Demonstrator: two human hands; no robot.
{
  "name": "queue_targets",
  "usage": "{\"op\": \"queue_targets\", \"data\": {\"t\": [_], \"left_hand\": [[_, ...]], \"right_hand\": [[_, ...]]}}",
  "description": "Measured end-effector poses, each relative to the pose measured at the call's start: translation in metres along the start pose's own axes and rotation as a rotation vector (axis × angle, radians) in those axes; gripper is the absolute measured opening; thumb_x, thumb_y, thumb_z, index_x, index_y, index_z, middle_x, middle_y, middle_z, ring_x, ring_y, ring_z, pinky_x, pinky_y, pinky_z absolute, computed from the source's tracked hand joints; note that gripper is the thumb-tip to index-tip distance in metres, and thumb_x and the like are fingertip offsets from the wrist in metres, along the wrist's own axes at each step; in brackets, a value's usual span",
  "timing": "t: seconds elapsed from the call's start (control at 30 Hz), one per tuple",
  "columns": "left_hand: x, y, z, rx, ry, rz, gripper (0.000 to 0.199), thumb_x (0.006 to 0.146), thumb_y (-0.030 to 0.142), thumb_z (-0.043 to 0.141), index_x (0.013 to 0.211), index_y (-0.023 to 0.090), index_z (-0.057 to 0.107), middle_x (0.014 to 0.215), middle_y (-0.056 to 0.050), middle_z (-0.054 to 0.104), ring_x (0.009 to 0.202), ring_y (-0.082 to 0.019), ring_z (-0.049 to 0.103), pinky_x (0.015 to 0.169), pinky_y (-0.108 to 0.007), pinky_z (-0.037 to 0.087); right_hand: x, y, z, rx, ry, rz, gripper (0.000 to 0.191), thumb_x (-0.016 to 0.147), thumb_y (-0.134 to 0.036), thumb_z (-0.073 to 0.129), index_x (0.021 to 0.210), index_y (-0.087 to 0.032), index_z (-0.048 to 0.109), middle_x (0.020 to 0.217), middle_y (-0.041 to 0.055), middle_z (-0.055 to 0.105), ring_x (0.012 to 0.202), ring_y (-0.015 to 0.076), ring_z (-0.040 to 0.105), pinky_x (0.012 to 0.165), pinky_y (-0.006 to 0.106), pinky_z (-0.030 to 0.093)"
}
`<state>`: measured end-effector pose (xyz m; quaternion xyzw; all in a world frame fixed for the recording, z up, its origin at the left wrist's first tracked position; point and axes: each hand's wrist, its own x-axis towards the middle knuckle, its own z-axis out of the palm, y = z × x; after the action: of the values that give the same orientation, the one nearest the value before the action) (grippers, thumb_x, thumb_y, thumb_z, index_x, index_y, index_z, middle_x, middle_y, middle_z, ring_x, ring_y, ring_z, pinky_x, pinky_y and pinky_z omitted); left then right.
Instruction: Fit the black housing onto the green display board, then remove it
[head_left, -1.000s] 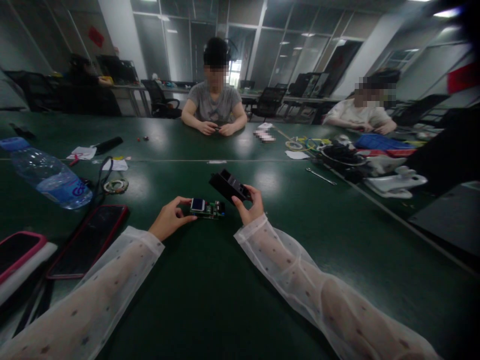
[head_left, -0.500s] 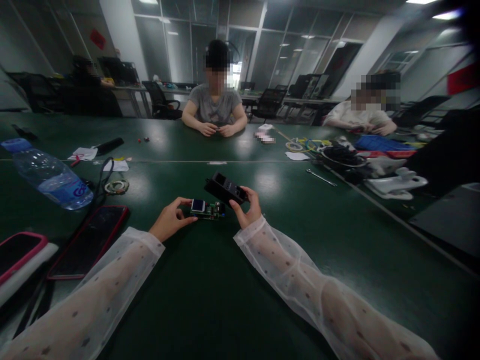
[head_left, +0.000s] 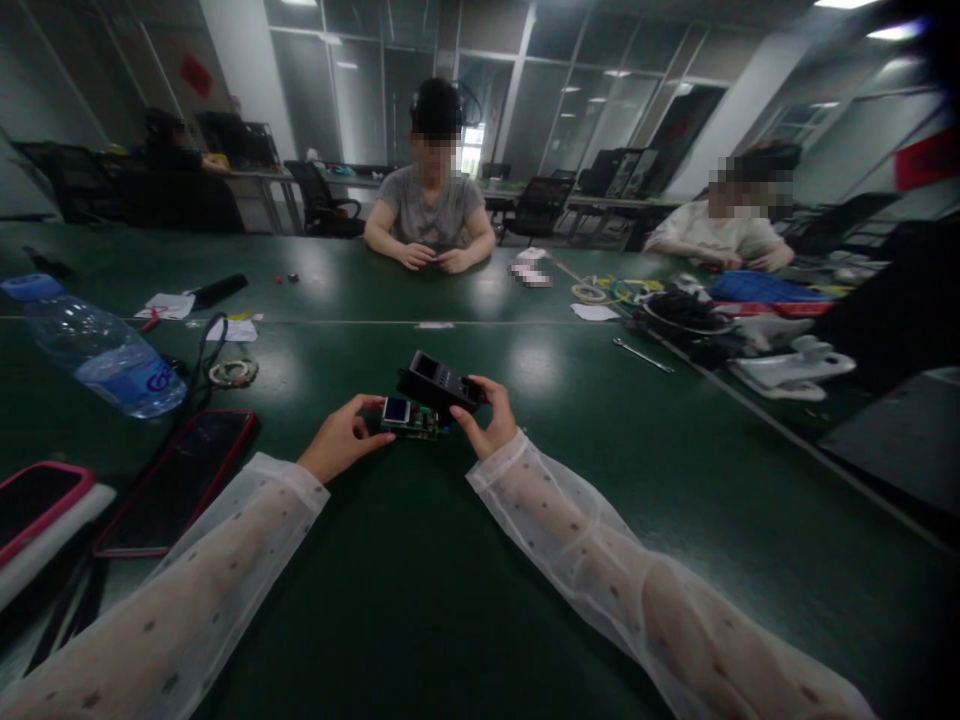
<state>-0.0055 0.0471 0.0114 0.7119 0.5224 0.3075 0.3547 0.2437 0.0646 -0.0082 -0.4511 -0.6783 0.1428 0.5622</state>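
Observation:
Between thumb and forefinger, my left hand (head_left: 343, 438) grips the left end of a green circuit board (head_left: 421, 424). A small screen (head_left: 396, 411) with a pale frame sits on that board's left part. Closed on the right end of a black plastic case (head_left: 439, 382) is my right hand (head_left: 487, 412). The case has a rectangular window and a row of small holes. It is tilted, above and behind the board, and covers part of the board's far edge. Whether case and board touch, I cannot tell.
Left stand a water bottle (head_left: 112, 360), a phone with a red edge (head_left: 180, 485), a pink-edged phone (head_left: 37, 505) and a cable coil (head_left: 232, 373). A wrench (head_left: 643, 355) and piled cables (head_left: 686, 315) lie right. Across the green table (head_left: 480, 600) sits a person in grey (head_left: 431, 205).
My right hand has brought the black case left and slightly down, further over the circuit board. My left hand and the board have stayed put.

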Motion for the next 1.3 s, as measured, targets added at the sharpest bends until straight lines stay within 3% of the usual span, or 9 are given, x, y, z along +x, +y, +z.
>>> {"op": "queue_targets", "data": {"t": [0.3,0.57,0.67,0.77,0.83,1.03,1.3], "left_hand": [[0.002,-0.004,0.002,0.01,0.02,0.02,0.055,0.071,0.038,0.069,0.119,0.019,0.048,0.083,-0.003,0.062,0.055,-0.012,0.052,0.05,-0.024,0.039],[0.001,-0.003,0.001,0.097,0.039,0.021,0.058,0.071,0.04,0.07,0.119,0.017,0.048,0.072,0.0,0.058,0.055,-0.013,0.051,0.051,-0.025,0.038],[0.002,-0.006,0.002,0.084,0.055,0.052,0.061,0.07,0.038,0.07,0.123,0.02,0.046,0.092,-0.006,0.062,0.058,-0.012,0.052,0.053,-0.025,0.04],[0.002,-0.008,0.004,0.03,0.066,0.072,0.072,0.069,0.035,0.071,0.131,0.025,0.037,0.121,-0.011,0.053,0.059,-0.011,0.053,0.055,-0.026,0.044],[0.002,-0.007,0.004,0.033,0.052,0.073,0.076,0.069,0.036,0.071,0.134,0.026,0.034,0.126,-0.012,0.05,0.06,-0.01,0.054,0.056,-0.027,0.045],[0.001,0.0,0.001,0.068,0.022,0.08,0.07,0.071,0.04,0.07,0.132,0.025,0.038,0.121,-0.011,0.052,0.061,-0.012,0.054,0.056,-0.027,0.045],[-0.001,0.002,0.001,0.07,0.0,0.082,0.063,0.072,0.042,0.068,0.127,0.024,0.042,0.115,-0.01,0.056,0.065,-0.014,0.057,0.059,-0.029,0.046]], "right_hand": [[-0.002,0.0,0.002,0.025,-0.108,-0.02,0.049,0.075,-0.038,0.066,0.118,-0.025,0.046,0.109,0.0078,0.052,0.099,0.0239,0.055,0.088,0.047,0.048],[-0.002,-0.006,0.001,0.006,-0.206,-0.058,0.049,0.075,-0.037,0.066,0.119,-0.025,0.047,0.109,0.0084,0.051,0.101,0.0246,0.054,0.089,0.047,0.048],[-0.001,-0.008,0.001,-0.003,-0.236,-0.071,0.049,0.074,-0.037,0.066,0.119,-0.026,0.048,0.109,0.0082,0.052,0.101,0.0255,0.054,0.088,0.049,0.048],[-0.001,-0.007,0.002,-0.012,-0.271,-0.079,0.05,0.073,-0.033,0.068,0.119,-0.027,0.048,0.11,0.0082,0.052,0.104,0.0258,0.053,0.089,0.049,0.048],[-0.002,-0.004,0.003,-0.026,-0.309,-0.066,0.052,0.072,-0.03,0.069,0.12,-0.027,0.048,0.111,0.008,0.051,0.105,0.0254,0.053,0.09,0.049,0.047],[-0.003,0.005,0.006,-0.108,-0.439,-0.016,0.058,0.068,-0.031,0.073,0.12,-0.026,0.047,0.111,0.0081,0.05,0.107,0.0252,0.052,0.093,0.05,0.045],[-0.001,0.003,0.005,-0.081,-0.483,-0.024,0.058,0.064,-0.024,0.076,0.114,-0.027,0.047,0.107,0.0052,0.055,0.103,0.0246,0.05,0.088,0.046,0.046]]}}
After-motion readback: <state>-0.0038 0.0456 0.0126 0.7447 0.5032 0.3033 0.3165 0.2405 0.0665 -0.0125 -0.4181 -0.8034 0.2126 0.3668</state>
